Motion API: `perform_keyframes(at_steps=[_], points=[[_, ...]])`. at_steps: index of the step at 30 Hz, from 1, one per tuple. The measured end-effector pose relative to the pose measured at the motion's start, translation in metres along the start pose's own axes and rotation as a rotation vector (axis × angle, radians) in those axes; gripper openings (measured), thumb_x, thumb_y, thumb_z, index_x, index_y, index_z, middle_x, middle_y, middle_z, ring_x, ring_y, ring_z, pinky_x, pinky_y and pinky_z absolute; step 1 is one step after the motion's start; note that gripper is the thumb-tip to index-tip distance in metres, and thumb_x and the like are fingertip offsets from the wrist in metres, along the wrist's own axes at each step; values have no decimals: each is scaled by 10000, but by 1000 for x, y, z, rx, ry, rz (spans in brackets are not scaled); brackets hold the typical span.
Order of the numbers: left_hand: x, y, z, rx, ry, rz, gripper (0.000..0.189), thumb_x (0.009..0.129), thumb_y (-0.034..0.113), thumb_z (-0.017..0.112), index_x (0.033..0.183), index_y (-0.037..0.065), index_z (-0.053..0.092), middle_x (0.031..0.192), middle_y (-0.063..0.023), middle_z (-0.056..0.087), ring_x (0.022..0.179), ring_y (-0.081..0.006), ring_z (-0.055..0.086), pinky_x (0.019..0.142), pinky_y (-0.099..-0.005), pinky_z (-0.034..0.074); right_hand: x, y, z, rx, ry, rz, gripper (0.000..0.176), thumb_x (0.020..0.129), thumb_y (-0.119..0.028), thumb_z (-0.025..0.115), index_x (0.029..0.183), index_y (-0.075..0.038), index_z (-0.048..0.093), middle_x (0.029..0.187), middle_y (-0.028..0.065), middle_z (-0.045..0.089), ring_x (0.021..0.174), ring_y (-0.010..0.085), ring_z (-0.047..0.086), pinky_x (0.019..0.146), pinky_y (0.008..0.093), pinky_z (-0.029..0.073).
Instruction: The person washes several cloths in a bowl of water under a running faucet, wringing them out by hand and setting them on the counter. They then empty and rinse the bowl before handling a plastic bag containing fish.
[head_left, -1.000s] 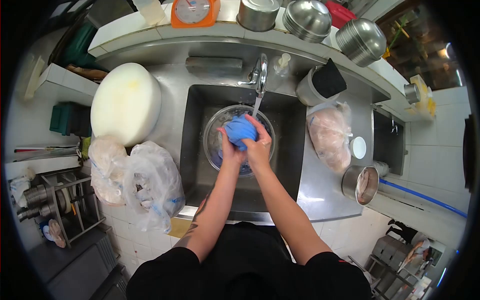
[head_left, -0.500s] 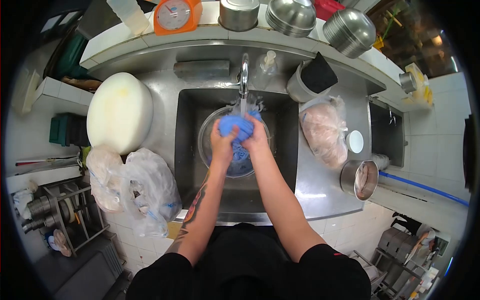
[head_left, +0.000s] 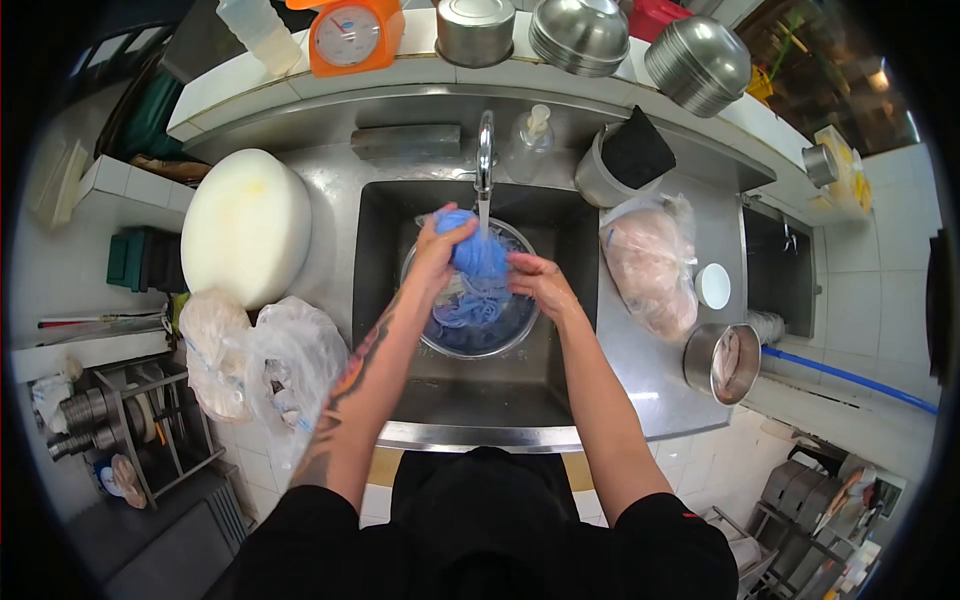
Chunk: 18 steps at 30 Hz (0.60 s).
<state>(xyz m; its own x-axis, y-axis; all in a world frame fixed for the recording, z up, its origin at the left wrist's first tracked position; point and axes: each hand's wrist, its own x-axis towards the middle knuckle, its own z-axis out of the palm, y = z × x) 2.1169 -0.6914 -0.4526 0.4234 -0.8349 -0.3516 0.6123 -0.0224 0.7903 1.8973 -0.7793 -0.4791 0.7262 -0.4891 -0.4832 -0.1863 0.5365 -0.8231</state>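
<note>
A wet blue cloth (head_left: pixel 480 258) with stringy, net-like folds is bunched over a round see-through bowl (head_left: pixel 520 335) in the sink. My left hand (head_left: pixel 441 246) is closed around the cloth's left side, thumb across the top. On the other side, my right hand (head_left: pixel 541 283) has its fingers stretched out, their tips right at the cloth's edge. Water falls from the curved faucet (head_left: pixel 486 150) onto the cloth. Looser folds of it hang down into the bowl.
Left of the sink (head_left: pixel 400 405) stand a thick white round block (head_left: pixel 246 228) and plastic bags (head_left: pixel 295 360). To the right are a bag of pale pink meat (head_left: pixel 652 265), a white cup (head_left: pixel 712 286) and a metal pot (head_left: pixel 722 362). A pump bottle (head_left: pixel 530 142) stands behind.
My right hand has come off the cloth and moved right, its fingers opening. My left hand keeps the cloth, slightly farther up and left. The bowl shows more.
</note>
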Motion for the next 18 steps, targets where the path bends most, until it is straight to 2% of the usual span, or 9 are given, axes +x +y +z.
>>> perform_keyframes(at_steps=[1, 3, 4, 6, 9, 12, 16, 17, 18], points=[[-2, 15, 13, 237, 20, 94, 490, 874, 210, 790, 1281, 21, 594, 1172, -85, 689, 964, -237, 705, 883, -394, 567, -8, -9, 6, 2, 5, 0, 492, 931, -223, 745, 1355, -17, 602, 1401, 182, 573, 1260, 363, 594, 1068, 538, 470], [-3, 37, 30, 508, -88, 116, 460, 808, 149, 809, 1221, 45, 635, 1130, -92, 692, 1028, -286, 693, 920, -409, 544, -15, -18, 25, 648, -187, 203, 614, 982, -521, 612, 1359, -37, 596, 1302, 174, 649, 1260, 332, 604, 1025, 487, 503], [1, 41, 33, 871, -400, 313, 497, 741, 110, 831, 1201, 61, 651, 1148, -110, 684, 1026, -312, 688, 910, -425, 550, -6, -15, 33, 693, -280, 155, 808, 963, -723, 430, 1385, -46, 555, 1250, 211, 664, 1231, 343, 624, 1003, 517, 515], [4, 24, 28, 1290, -837, 621, 615, 590, 41, 846, 1174, 116, 669, 1149, -144, 668, 1110, -392, 641, 970, -456, 513, 19, -2, 42, 792, -221, 128, 817, 961, -734, 419, 1367, -39, 561, 1244, 216, 665, 1209, 347, 635, 998, 527, 516], [-18, 49, 33, 1332, -986, 694, 589, 596, 53, 842, 1156, 107, 668, 1139, -143, 667, 1133, -381, 631, 990, -454, 498, 33, -3, 66, 818, -167, 111, 896, 923, -787, 424, 1316, 2, 580, 1205, 196, 685, 1115, 329, 681, 966, 496, 541], [-36, 65, 49, 1318, -1258, 834, 551, 604, 72, 836, 1128, 93, 666, 1125, -142, 666, 1168, -365, 617, 1019, -452, 476, 33, -3, 95, 988, -186, -91, 705, 934, -612, 594, 1243, 21, 625, 1157, 168, 703, 1018, 291, 709, 910, 439, 569], [-51, 50, 29, 1104, -368, 773, 523, 599, 177, 931, 1018, 67, 639, 1019, -107, 683, 1000, -302, 662, 1035, -454, 472, 41, 3, 105, 1147, 36, -114, 262, 886, -181, 657, 1097, -25, 647, 985, 126, 686, 877, 255, 709, 759, 389, 605], [-61, 36, 29, 814, -95, 593, 435, 715, 215, 922, 1005, 63, 636, 988, -73, 683, 928, -219, 666, 946, -397, 518, 48, 10, 103, 1102, 36, -119, 205, 860, -128, 660, 1048, -47, 642, 934, 109, 672, 827, 245, 702, 725, 374, 608], [-67, 22, 33, 603, 129, 492, 356, 814, 216, 880, 1007, 51, 631, 1000, -62, 678, 948, -173, 649, 867, -347, 537, 26, -23, 125, 1102, 316, -179, 174, 834, -105, 675, 996, -56, 635, 911, 91, 663, 819, 234, 686, 720, 381, 593]])
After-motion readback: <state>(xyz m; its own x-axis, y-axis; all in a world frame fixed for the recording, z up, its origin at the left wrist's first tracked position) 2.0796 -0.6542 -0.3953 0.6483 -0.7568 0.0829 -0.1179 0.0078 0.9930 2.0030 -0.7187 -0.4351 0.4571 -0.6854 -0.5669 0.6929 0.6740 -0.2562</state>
